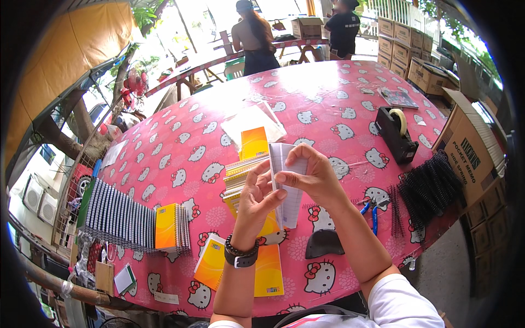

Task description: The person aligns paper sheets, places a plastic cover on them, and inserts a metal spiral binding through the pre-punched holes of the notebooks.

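Left hand (255,192) pinches one edge of a ruled memo pad (293,206) while the right hand (314,170) pinches its upper part — seemingly to steady it upright between them. Blue-handled pliers (374,219) and black spiral coils (431,188) lie rightward, probably for easy reach.

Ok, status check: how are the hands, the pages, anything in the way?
Left hand and right hand both holding lined pages. Yellow notebook stack close beside left hand. Nothing visibly blocking.

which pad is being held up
The pad with lined pages showing, held between the left hand and right hand; the yellow-covered pads rest on the table.
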Demonstrator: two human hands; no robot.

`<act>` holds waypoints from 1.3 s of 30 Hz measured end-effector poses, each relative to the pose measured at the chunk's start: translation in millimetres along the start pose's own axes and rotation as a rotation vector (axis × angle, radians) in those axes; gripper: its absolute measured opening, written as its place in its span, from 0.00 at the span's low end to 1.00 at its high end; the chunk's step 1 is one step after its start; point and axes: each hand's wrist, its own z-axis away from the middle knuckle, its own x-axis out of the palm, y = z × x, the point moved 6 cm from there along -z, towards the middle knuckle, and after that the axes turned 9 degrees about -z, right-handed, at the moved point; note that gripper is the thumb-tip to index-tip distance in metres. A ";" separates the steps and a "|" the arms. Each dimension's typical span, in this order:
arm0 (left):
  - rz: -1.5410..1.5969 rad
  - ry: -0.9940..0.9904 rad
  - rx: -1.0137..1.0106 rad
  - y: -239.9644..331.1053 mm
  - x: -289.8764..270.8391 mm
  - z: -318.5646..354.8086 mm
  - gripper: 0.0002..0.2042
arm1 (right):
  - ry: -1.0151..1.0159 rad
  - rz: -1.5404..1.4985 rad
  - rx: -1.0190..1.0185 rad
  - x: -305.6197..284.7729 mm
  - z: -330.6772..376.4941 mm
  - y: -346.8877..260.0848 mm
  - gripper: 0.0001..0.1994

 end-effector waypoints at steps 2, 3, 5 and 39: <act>0.008 0.000 0.002 -0.5 0.2 -0.1 0.34 | -0.001 -0.005 0.006 -0.2 -0.1 -1.0 0.17; 0.013 0.001 0.005 -1.2 -0.4 0.0 0.34 | -0.003 -0.008 0.009 0.0 -0.2 -1.2 0.17; 0.010 -0.005 0.005 -2.2 -1.2 -0.1 0.33 | -0.002 0.003 0.011 0.3 -0.1 -1.4 0.17; 0.087 0.026 -0.023 -7.0 -1.5 -1.6 0.32 | -0.132 -0.180 0.062 11.1 1.9 -5.5 0.12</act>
